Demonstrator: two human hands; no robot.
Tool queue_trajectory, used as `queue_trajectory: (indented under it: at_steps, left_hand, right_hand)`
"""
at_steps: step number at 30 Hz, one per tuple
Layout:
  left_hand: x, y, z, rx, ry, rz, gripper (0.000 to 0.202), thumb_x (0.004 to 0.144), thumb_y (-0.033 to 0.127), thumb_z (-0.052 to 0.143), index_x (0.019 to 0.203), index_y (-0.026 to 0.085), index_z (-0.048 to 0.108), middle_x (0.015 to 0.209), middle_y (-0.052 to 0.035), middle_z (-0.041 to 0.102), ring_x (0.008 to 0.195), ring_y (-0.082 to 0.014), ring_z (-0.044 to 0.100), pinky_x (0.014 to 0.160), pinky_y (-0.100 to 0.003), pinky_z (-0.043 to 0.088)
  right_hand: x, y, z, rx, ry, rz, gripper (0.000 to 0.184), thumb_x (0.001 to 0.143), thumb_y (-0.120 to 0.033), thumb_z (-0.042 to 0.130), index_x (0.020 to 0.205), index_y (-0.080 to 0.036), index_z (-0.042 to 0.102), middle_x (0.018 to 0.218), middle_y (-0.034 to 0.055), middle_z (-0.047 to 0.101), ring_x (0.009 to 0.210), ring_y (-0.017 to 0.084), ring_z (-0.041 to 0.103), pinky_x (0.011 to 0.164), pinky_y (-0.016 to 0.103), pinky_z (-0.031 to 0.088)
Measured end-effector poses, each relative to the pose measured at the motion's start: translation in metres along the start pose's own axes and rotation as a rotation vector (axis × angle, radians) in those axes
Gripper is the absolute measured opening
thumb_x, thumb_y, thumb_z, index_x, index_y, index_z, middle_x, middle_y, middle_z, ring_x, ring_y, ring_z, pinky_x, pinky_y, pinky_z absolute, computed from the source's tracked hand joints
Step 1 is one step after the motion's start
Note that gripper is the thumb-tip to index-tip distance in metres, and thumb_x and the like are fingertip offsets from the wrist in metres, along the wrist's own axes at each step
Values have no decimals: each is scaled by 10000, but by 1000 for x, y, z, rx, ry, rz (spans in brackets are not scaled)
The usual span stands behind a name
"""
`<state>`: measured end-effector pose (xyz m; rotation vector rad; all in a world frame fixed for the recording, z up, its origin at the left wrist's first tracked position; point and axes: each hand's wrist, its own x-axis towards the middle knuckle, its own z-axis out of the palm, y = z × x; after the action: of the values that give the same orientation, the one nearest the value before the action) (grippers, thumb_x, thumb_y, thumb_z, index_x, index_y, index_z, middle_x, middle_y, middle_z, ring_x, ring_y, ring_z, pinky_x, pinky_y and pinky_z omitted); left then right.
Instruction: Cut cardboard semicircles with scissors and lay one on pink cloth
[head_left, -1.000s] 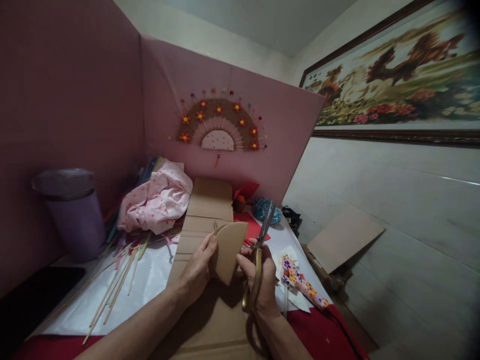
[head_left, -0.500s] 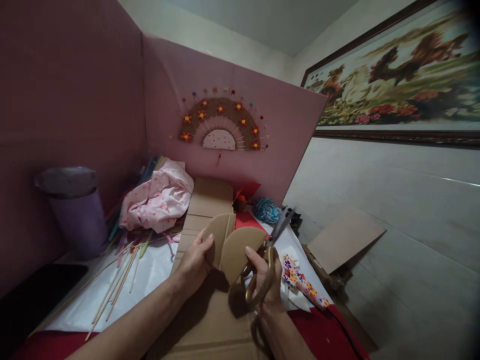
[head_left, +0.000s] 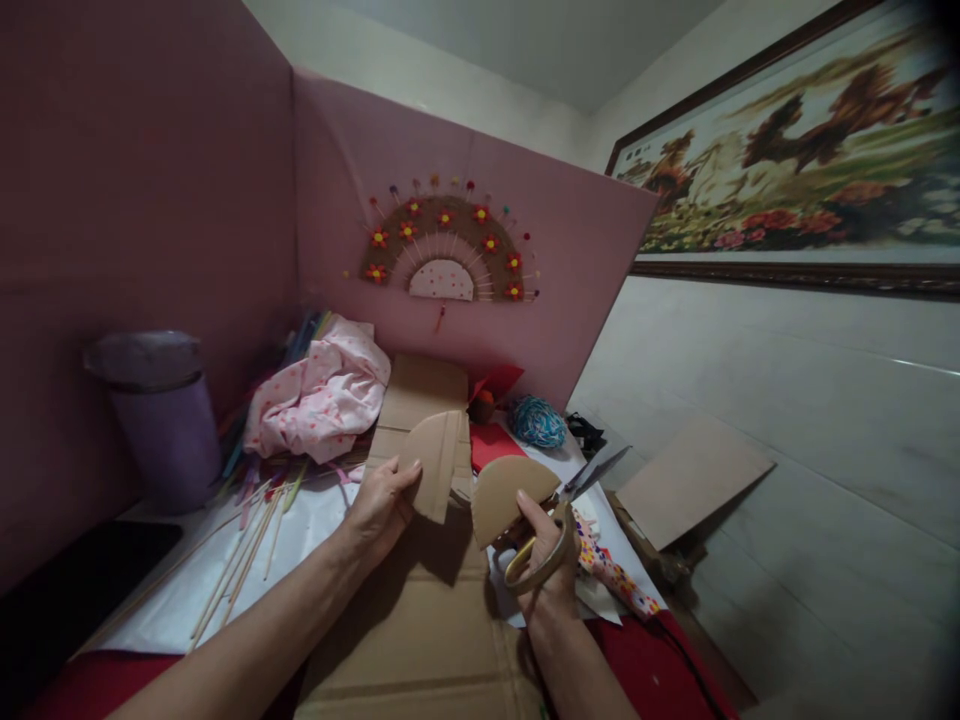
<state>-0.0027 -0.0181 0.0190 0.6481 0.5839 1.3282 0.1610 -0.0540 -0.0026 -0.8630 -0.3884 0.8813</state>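
Note:
My left hand (head_left: 381, 505) pinches a half-round cardboard piece (head_left: 435, 465) by its curved left side, its straight edge facing right. In my right hand (head_left: 551, 570) are a pair of scissors (head_left: 541, 565) with golden-brown handles, blades pointing up and right. The same hand's thumb presses on a second half-round cardboard piece (head_left: 510, 490). A gap shows between the two pieces. Under both hands lies a long sheet of corrugated cardboard (head_left: 397, 640) with crease lines, reaching to the back of the table.
On the left are thin wooden sticks (head_left: 244, 565), pink dotted cloth (head_left: 322, 390) and a lidded purple bin (head_left: 165, 430). A ball of blue yarn (head_left: 536, 420) and a flower-patterned glue gun (head_left: 615, 575) lie right. A decorated fan (head_left: 442, 240) hangs on the pink board (head_left: 577, 270).
My hands have moved apart, and the two half-round pieces, overlapping before, are now separate. The right hand with the scissors has shifted right.

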Motion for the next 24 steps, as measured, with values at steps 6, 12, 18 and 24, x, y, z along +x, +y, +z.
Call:
queue_trajectory:
  at_steps: [6,12,18,24]
  left_hand:
    - [2,-1,-1,22,32,49,186,690,59,701,866,91,652,727,-71,735,605,-161,686,599,-257,587]
    - [2,1,-1,51,79,81,231,620,100,770,828,104,669,704,-30,717,565,-123,645,528,-211,545]
    - [4,-1,-4,92,68,66,262,580,178,817,787,109,672,668,-22,699,547,-124,627,507,-211,498]
    - [-6,-15,6,85,-84,-33,236,655,262,783,809,122,671,687,-53,702,566,-151,639,541,-245,502]
  right_hand:
    - [-4,-1,-1,-77,-68,-142,322,598,-274,796,786,-190,549,696,-51,633,596,138,622,572,261,530]
    - [-3,3,-2,-83,-114,-86,360,606,-294,796,870,-189,575,782,-16,676,655,177,658,604,307,551]
    - [-4,3,-4,-117,-189,-129,335,618,-269,775,874,-189,573,790,-17,672,663,170,651,621,300,544]
    - [-10,-2,-1,-275,-292,-198,338,626,-259,762,892,-192,565,829,2,694,746,194,659,709,315,529]
